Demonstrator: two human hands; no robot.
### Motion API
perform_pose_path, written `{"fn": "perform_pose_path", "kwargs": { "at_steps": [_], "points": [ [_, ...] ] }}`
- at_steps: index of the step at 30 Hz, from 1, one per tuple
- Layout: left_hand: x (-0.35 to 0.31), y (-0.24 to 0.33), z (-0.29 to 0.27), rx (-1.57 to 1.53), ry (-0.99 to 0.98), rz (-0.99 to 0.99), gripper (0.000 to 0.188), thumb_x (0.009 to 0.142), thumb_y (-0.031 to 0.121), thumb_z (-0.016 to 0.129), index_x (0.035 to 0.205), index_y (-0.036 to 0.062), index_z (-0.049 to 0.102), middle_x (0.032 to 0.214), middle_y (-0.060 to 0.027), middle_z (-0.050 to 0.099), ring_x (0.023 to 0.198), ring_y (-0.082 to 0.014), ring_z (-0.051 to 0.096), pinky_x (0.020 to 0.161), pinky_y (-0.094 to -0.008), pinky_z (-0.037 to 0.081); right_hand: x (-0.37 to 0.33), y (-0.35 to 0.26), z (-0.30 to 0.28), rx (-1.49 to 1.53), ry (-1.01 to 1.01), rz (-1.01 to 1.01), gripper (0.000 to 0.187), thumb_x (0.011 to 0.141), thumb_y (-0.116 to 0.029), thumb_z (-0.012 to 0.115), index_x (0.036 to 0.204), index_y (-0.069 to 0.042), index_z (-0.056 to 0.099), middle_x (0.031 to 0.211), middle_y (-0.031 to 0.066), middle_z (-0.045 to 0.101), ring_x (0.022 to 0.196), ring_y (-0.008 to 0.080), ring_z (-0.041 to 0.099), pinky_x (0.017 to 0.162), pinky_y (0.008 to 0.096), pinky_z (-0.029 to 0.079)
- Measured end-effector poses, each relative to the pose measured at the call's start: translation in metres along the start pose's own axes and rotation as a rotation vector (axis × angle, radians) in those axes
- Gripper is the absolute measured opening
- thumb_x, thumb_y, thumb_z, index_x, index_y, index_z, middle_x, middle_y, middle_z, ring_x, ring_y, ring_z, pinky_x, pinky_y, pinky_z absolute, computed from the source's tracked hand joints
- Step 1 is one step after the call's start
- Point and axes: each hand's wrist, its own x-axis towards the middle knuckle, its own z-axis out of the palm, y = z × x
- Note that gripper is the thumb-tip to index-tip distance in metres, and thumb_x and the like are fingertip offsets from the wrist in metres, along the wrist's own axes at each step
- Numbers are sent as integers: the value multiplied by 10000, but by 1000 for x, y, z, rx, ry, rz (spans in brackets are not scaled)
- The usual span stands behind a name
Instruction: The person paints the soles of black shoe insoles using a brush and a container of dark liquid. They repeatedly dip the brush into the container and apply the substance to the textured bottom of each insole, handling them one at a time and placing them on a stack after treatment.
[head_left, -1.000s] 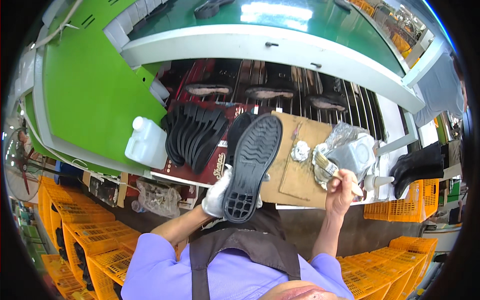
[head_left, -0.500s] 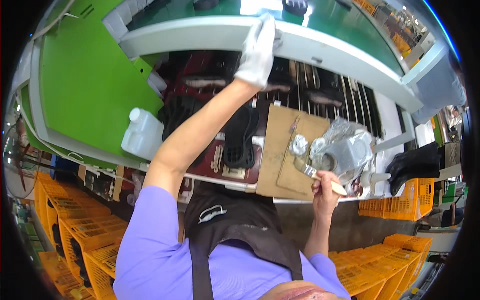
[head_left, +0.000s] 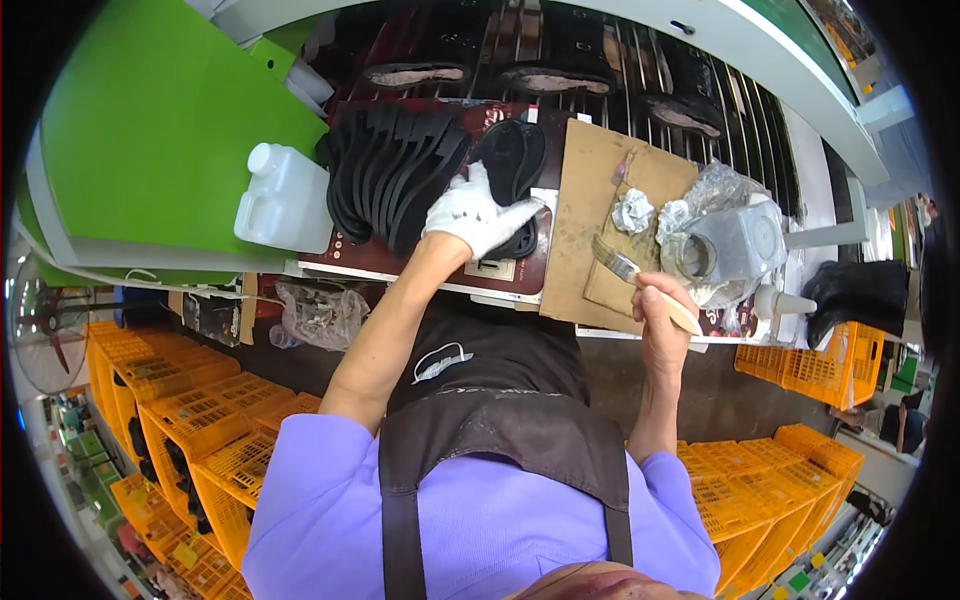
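My left hand, in a white glove, lies over the near end of a small stack of black shoe soles. Its fingers are spread and the thumb points right. A row of leaning black soles stands just left of it. In my bare right hand is a flat paintbrush, gripped by its pale handle with the bristles up and to the left, above a brown cardboard sheet. Beyond the brush are a crumpled white wad and a clear cut-open plastic container on its side.
A whitish plastic jug stands at the left by a green panel. Dark footwear with pale undersides rests on rollers beyond. At the right are a white nozzle bottle and black boots. Orange crates flank me.
My left hand has come back from the white frame edge of the green-topped bench down to the black soles. My right hand keeps its grip on the paintbrush. The view has shifted.
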Motion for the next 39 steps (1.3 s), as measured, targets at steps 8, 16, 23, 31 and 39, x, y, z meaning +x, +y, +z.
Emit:
{"fn": "perform_pose_path", "kwargs": {
  "at_steps": [8,16,23,31,39],
  "points": [
    [-12,3,-33,-49,-77,-20,1005,660,505,648,1374,-73,240,1008,-296,607,970,-391,604,837,-396,482,-6,-30,-39,-406,134,-20,162,832,-55,641,970,29,652,765,30,632,670,61,558,604,188,436],
    [-28,-22,-3,-1597,-359,205,544,800,192,691,1235,-29,451,937,-87,610,852,-211,613,778,-284,507,31,-30,-65,-753,338,-180,124,829,-104,653,883,7,665,699,70,637,619,87,564,579,237,446],
    [-44,-1,10,-2141,-597,-175,408,945,303,474,1165,-40,495,1024,-201,612,873,-331,621,725,-411,557,62,4,-77,-996,275,-151,177,808,-204,664,822,-28,675,550,119,579,474,178,554,493,290,436],
    [-51,16,18,-2035,-773,121,650,945,521,303,1312,-6,403,1146,-278,552,951,-356,607,836,-408,508,42,-15,-75,-430,483,18,215,837,-225,686,839,-10,680,605,-9,588,496,14,468,450,161,363],
    [-63,32,29,-1970,-866,-14,676,939,538,307,1301,-27,392,1089,-281,555,857,-309,606,737,-349,527,21,-1,-72,-375,477,85,206,836,-220,686,864,-16,666,627,8,605,493,36,512,452,170,404]
  ]
}}
